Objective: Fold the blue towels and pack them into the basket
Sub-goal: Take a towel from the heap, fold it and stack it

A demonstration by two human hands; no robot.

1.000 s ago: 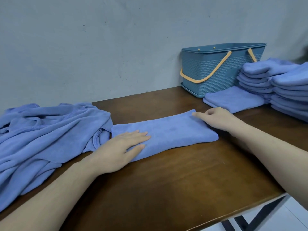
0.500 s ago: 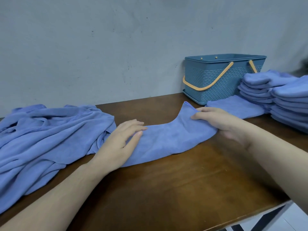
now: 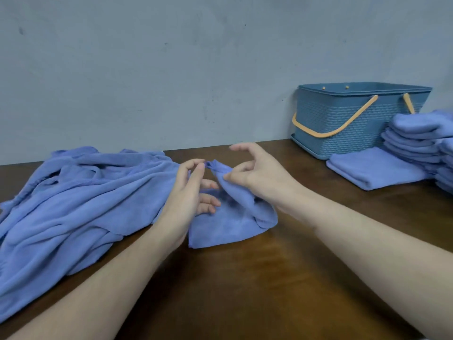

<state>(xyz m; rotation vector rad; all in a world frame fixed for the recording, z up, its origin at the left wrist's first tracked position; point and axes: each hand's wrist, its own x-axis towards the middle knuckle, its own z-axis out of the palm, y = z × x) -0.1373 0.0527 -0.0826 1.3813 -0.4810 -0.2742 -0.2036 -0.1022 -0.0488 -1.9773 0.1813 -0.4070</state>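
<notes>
Fingers of the right hand pinch the raised end of a half-folded blue towel, thumb and forefinger closed on the cloth, the other fingers spread above. The left hand pinches the same end from the other side. The towel's lower part lies on the wooden table, well left of the basket. A heap of unfolded towels sprawls farther left of the basket; one folded towel lies just before it, and a folded stack stands at its right front.
</notes>
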